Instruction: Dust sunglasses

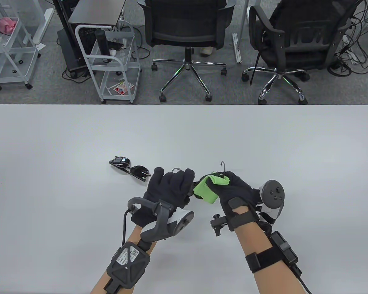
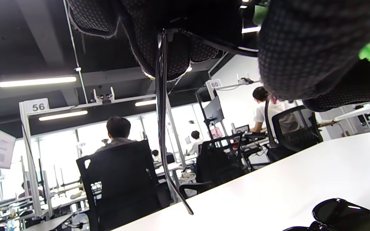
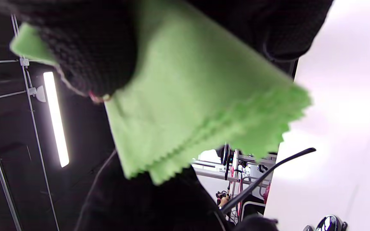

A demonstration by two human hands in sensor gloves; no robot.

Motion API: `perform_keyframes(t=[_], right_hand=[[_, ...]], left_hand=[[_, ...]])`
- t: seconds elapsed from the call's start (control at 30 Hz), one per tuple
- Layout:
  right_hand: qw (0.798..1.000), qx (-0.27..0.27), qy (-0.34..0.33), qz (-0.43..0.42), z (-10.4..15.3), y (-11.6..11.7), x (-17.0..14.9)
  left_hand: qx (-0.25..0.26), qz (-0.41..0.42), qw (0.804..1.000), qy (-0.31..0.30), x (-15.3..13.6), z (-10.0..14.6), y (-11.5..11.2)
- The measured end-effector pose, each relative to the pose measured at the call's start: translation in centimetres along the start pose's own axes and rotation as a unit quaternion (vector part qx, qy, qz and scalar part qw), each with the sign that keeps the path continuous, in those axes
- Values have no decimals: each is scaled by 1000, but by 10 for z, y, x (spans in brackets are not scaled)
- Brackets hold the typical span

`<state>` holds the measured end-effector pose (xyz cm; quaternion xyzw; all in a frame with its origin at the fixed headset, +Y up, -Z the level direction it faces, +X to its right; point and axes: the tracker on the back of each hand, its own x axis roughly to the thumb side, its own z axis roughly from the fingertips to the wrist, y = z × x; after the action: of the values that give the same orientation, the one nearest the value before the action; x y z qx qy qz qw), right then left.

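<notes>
My left hand [image 1: 174, 180] grips a thin-framed pair of sunglasses, mostly hidden between my hands. One of its temple arms hangs down in the left wrist view [image 2: 161, 106], and another shows in the right wrist view [image 3: 262, 176]. My right hand [image 1: 230, 183] holds a folded green cloth [image 1: 207, 190] pressed against the held pair. The cloth fills the right wrist view [image 3: 198, 106]. A second, dark-lensed pair of sunglasses [image 1: 129, 170] lies on the white table [image 1: 79, 147] to the left of my left hand, and shows in the left wrist view [image 2: 345, 216].
Two black office chairs [image 1: 187, 27] and a white wire cart [image 1: 110, 58] stand on the floor beyond the table's far edge.
</notes>
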<state>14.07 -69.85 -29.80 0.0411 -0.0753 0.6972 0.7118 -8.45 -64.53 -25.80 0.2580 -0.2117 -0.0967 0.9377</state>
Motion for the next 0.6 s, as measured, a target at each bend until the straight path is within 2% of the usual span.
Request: perform_keyframes(t=[0.07, 0.2, 0.27, 0.4, 0.47, 0.57, 0.6], right_hand=[[1000, 4, 8, -13, 0, 0, -2], [992, 77, 40, -90, -4, 4, -11], [990, 103, 46, -90, -6, 6, -12], [999, 40, 2, 16, -4, 1, 0], [1000, -8, 1, 24, 1, 0, 2], [1000, -7, 0, 11, 2, 0, 0], [1000, 7, 0, -12, 1, 2, -2]], left_hand=[[-3, 0, 1000, 3, -1, 0, 0], [-15, -1, 1000, 5, -6, 2, -4], [-17, -1, 1000, 6, -8, 3, -5], [-11, 0, 1000, 0, -4, 2, -3], [-11, 13, 1000, -1, -1, 2, -2], [-10, 14, 1000, -2, -2, 2, -1], [-8, 22, 1000, 0, -4, 3, 0]])
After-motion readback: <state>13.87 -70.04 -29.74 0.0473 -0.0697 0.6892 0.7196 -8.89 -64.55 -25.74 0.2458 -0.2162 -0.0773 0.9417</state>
